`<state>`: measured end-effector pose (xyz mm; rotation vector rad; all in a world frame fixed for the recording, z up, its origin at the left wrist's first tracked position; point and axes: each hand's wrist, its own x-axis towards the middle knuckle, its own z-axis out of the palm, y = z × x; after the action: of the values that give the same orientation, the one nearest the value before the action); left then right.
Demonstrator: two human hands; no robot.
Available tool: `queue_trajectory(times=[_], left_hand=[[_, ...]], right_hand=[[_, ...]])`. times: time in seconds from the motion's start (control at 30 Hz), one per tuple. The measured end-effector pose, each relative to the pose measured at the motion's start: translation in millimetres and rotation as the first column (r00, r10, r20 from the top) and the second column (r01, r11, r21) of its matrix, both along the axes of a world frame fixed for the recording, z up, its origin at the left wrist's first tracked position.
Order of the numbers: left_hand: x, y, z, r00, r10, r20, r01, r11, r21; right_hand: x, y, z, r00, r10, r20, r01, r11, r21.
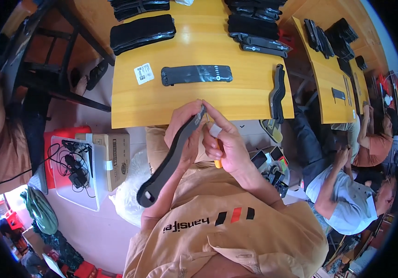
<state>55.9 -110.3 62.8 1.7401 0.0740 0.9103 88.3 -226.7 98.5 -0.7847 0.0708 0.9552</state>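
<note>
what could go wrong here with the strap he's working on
The long black strap is pinched only at its top end by the left hand and right hand, off the wooden table; its free lower end could swing or slip. Another black strap overhangs the table's right edge and might slide off.

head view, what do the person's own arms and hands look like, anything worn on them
Both hands, left hand and right hand, are bare: no gloves, rings or watch visible. The forearms are bare too; short tan sleeves of a work shirt end near the elbows.

White label point(144, 73) on table point(185, 104)
</note>
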Motion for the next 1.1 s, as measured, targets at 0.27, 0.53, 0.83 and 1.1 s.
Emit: queue_trajectory(times=[0.27,0.53,0.83,1.1], left_hand=[[0,4,18,0.990,-0.113,-0.086,0.071,0.919,-0.389],[0,12,26,0.977,-0.205,-0.057,0.081,0.604,-0.793],[-5,2,6,0.994,0.016,-0.108,-0.016,1.000,-0.002],[-6,22,25,0.955,-0.254,-0.156,0.159,0.876,-0.455]], right_hand=[[1,0,-5,0.988,-0.024,0.155,0.041,0.993,-0.107],[5,0,4,0.999,0.018,0.036,-0.015,0.997,-0.081],[-12,14,-9,0.979,-0.149,0.142,0.161,0.984,-0.079],[-2,-4,-9,0.978,0.046,-0.205,-0.001,0.977,0.215]])
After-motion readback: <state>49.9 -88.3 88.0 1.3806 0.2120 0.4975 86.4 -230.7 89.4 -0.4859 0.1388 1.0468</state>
